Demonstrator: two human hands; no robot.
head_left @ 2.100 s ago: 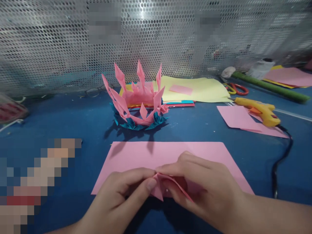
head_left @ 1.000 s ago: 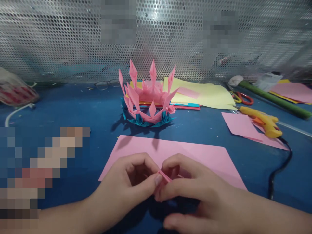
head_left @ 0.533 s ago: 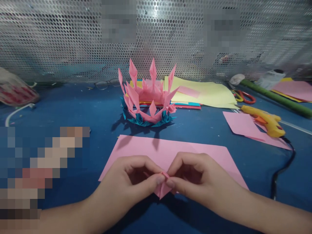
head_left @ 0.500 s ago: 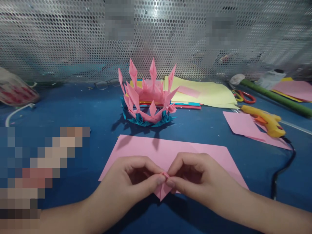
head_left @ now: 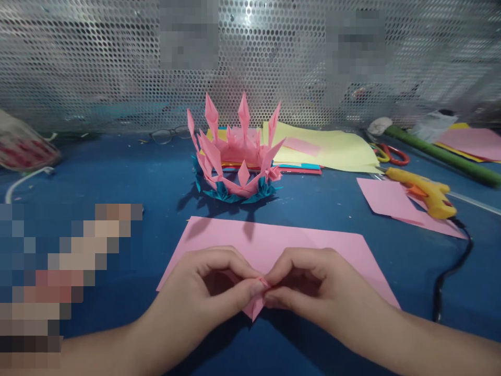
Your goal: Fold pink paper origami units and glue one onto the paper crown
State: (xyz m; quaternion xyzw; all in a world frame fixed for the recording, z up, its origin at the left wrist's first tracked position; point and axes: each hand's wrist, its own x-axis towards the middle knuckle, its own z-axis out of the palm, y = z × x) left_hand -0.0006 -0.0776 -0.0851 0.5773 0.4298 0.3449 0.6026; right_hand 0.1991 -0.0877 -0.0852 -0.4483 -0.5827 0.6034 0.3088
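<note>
Between my hands is a small folded piece of pink paper point(head_left: 255, 309), its pointed end facing down toward me. My left hand point(head_left: 213, 284) pinches its top between thumb and forefinger. From the other side, my right hand point(head_left: 309, 282) pinches the same top edge, fingertips almost meeting the left ones. Most of the fold is hidden by my fingers. Under and beyond the hands a large pink sheet point(head_left: 282, 237) lies flat on the blue table point(head_left: 129, 177). Farther back stands a pink paper crown point(head_left: 240, 151) with pointed tips and blue folded leaves round its base.
A yellow glue gun point(head_left: 426, 190) rests on pink paper pieces point(head_left: 385, 198) at right, its black cord running toward me. Behind are yellow sheets point(head_left: 332, 149), scissors point(head_left: 395, 155), a green stick point(head_left: 438, 154) and eyeglasses point(head_left: 162, 136). A perforated metal panel point(head_left: 117, 62) closes off the back.
The folded pink paper has shifted and turned slightly between my fingertips, its point now a little farther left. My right thumb has slid a bit along its edge. The view has moved slightly.
</note>
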